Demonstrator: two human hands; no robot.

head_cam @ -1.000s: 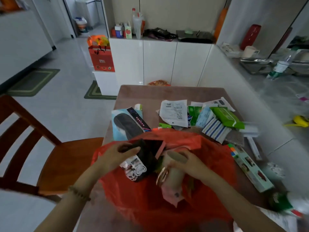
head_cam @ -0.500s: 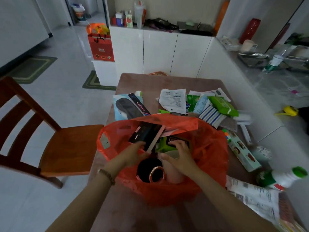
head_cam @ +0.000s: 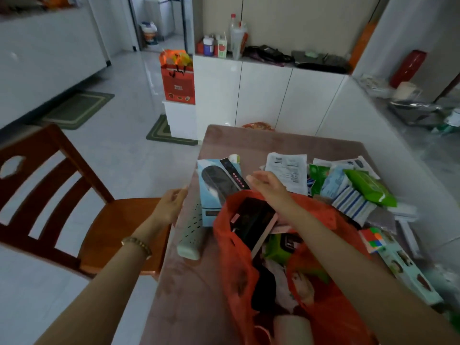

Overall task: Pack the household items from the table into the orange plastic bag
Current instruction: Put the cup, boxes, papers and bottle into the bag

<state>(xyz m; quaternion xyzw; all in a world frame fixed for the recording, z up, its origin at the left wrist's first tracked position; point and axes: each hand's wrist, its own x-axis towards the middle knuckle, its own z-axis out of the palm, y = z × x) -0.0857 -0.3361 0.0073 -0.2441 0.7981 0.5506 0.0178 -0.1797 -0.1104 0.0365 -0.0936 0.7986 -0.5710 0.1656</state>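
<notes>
At the near edge of the table (head_cam: 286,140) the orange plastic bag (head_cam: 323,312) stands with its mouth open, a black flat case (head_cam: 254,220) leaning at its far-left lip. Half a second ago both hands were down inside that mouth settling things; now both are out and reaching toward the far-left part of the table. By my reading the last item is stowed and the next pick has begun. The left hand (head_cam: 173,204) hovers at the left edge with loose fingers that hold nothing, by the far end of a white power strip (head_cam: 190,232). Blur hides whether it touches the strip. The right hand (head_cam: 267,186) is spread, fingers straight and empty, above a light blue box (head_cam: 211,195) just beyond the bag. The strip lies right along the left edge, perhaps slightly over it, so a careless nudge could send it toward the wooden chair (head_cam: 119,227) just beside. Room is tight there between box, bag and edge. A paper sheet (head_cam: 286,170), a green pack (head_cam: 371,189) and a striped cloth (head_cam: 353,206) crowd the right side, and the far end is bare.
</notes>
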